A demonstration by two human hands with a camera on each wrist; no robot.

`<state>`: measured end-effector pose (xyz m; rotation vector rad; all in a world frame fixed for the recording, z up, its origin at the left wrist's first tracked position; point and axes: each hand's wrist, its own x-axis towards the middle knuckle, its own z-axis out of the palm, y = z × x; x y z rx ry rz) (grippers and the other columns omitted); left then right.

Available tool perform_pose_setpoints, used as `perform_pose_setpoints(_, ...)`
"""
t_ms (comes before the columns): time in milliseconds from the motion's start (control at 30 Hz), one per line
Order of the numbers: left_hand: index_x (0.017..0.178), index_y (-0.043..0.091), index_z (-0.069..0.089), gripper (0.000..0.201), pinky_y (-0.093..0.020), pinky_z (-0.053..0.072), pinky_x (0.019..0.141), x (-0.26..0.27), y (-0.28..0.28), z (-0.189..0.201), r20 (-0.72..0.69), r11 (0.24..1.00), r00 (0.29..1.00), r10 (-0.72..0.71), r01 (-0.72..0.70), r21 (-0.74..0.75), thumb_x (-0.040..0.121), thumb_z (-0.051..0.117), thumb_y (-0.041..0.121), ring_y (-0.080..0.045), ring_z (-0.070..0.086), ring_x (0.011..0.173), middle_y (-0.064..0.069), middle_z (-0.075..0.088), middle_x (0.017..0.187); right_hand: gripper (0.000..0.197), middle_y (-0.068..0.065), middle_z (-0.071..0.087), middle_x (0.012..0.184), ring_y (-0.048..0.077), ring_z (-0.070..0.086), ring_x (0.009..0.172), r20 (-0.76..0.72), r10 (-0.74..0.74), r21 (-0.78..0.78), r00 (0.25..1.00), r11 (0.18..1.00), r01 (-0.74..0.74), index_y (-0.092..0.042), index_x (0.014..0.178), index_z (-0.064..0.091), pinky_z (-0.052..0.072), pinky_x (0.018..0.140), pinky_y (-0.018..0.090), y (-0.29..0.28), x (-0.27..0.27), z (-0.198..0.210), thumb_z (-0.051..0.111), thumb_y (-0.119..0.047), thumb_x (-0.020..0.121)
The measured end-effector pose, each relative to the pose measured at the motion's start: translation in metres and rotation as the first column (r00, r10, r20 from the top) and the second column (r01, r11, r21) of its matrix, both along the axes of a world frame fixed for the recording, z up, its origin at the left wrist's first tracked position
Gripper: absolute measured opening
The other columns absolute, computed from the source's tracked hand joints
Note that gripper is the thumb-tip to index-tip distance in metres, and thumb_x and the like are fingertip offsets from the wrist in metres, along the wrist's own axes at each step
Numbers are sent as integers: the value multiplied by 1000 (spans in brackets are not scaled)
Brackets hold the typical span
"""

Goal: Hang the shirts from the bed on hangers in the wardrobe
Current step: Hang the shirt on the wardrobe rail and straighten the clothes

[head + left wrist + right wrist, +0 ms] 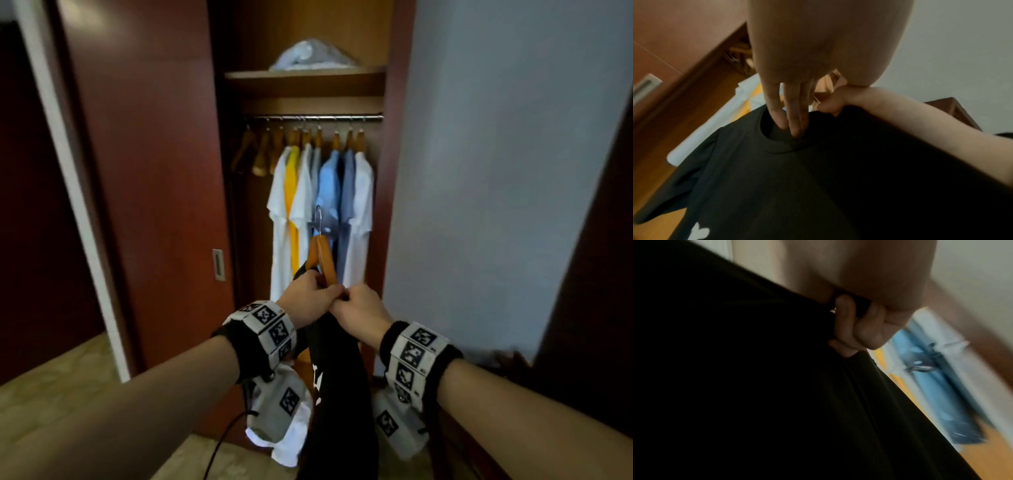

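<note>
Black short-sleeved cotton T-shirt with a white print [337, 394] is held up in front of the open wardrobe, hanging straight down below both hands; wooden coat hanger with a metal hook [321, 255] sticks up just above the hands, only partly fed into the neck. Left hand [306, 298]: fingers [795, 120] straight, pushed down inside the collar opening, thumb hidden, so no firm grip is confirmed there. Right hand [359, 308]: curled tight, shoulder fabric pinched right beside the left. Risks, as judged: shirt weight is carried mainly by that one pinch, so if it is released before the hanger arm is seated under the shoulder, the shirt would slide off toward the floor. Collar could be overstretched if the hanger is forced through. Metal wardrobe rail [318, 118], well above and ahead of the hands, is crowded with hung shirts [322, 205]; hook could snag a neighbour.
</note>
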<state>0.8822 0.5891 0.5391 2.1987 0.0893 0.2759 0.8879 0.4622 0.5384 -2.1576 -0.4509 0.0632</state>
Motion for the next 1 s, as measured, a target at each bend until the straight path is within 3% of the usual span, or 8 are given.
perform_pose_setpoints(133,91,19,60,29,-35,54,76,36,59,21,15,991,991,132,-132,3,82,67,46,-23,64,88,-6,66,94,17,9,69,82,25,68,81,-17,89,55,996,995,-88,-9,82,69,56,70,35,61,47,18,62,-21,90)
perform_pose_setpoints(267,90,12,64,31,-41,57,79,78,121,30,21,983,983,182,-182,-21,83,68,43,-26,67,85,-11,68,92,20,9,71,90,24,69,84,-30,106,66,994,992,-103,-8,93,71,57,75,35,127,97,24,62,-26,90)
perform_pose_setpoints(400,96,5,69,31,-43,60,74,128,185,33,24,976,979,203,-201,-87,88,64,34,-27,70,83,-16,70,93,18,7,70,87,14,65,72,-21,112,81,993,991,-110,-9,93,70,49,56,24,193,153,27,60,-24,91)
perform_pose_setpoints(533,99,6,69,30,-37,61,70,187,251,36,41,977,984,175,-169,-131,88,65,34,-26,70,84,-15,70,96,19,8,72,92,20,68,84,-19,91,103,996,991,-89,-11,95,71,58,77,33,260,209,30,60,-25,89)
perform_pose_setpoints(633,101,6,68,30,-39,62,69,235,295,47,35,982,990,134,-128,-139,88,65,33,-26,69,81,-15,69,95,20,8,71,95,21,67,89,-10,38,111,999,993,-37,-10,98,71,56,77,33,303,250,41,59,-24,88)
perform_pose_setpoints(733,105,7,68,31,-37,61,67,281,328,63,37,988,997,72,-67,-141,89,65,34,-24,69,84,-13,70,96,23,8,72,96,24,68,93,-14,-29,149,999,988,31,-11,101,70,57,86,41,336,289,53,61,-26,86)
perform_pose_setpoints(867,101,7,69,30,-29,55,58,339,353,75,33,990,999,8,-3,-143,88,66,34,-20,66,74,-8,66,81,27,9,71,104,25,67,99,-19,-116,165,993,979,117,-11,109,68,56,86,36,362,338,65,60,-23,86)
perform_pose_setpoints(1000,103,10,69,29,-31,57,63,397,366,79,15,982,998,-65,67,-175,88,65,35,-20,67,77,-8,68,84,22,12,72,98,24,69,89,-26,-170,168,985,971,172,-7,102,71,59,78,35,373,385,72,57,-18,88)
